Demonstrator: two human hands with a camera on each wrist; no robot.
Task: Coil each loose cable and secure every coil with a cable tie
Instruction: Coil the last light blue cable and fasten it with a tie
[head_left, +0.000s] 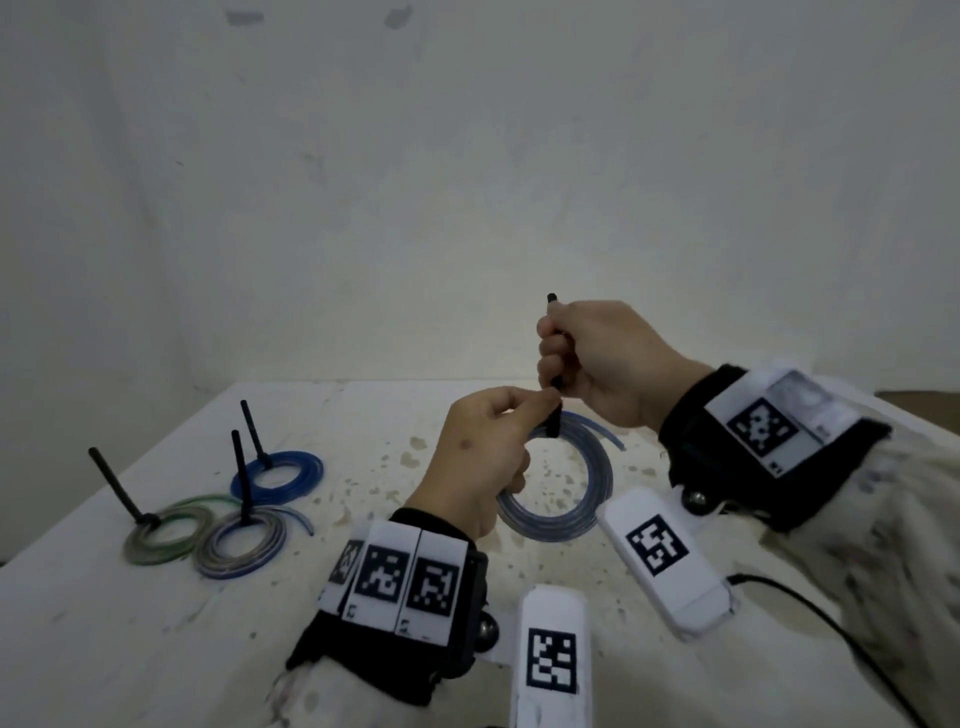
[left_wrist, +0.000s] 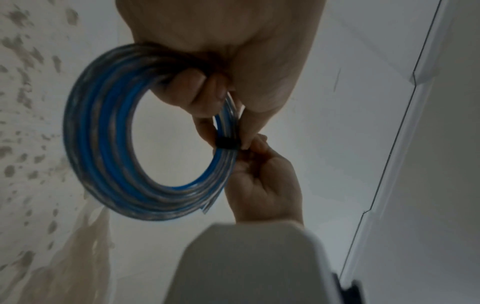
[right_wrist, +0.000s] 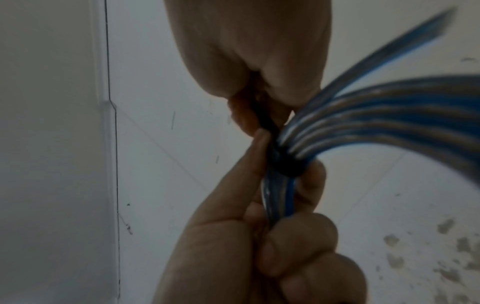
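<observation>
- A blue coil (head_left: 561, 499) was held above the table (head_left: 363, 597) by the left hand (head_left: 478, 457), its fingers curled round the bundled loops.
- A black cable tie (head_left: 554, 415) was wrapped round the coil; its tail was gripped in the closed right hand (head_left: 597, 358) and rose upward from it.
- Three tied coils (head_left: 228, 509) lay to the left on the table, well apart from the hands, their tie tails standing up.
</observation>
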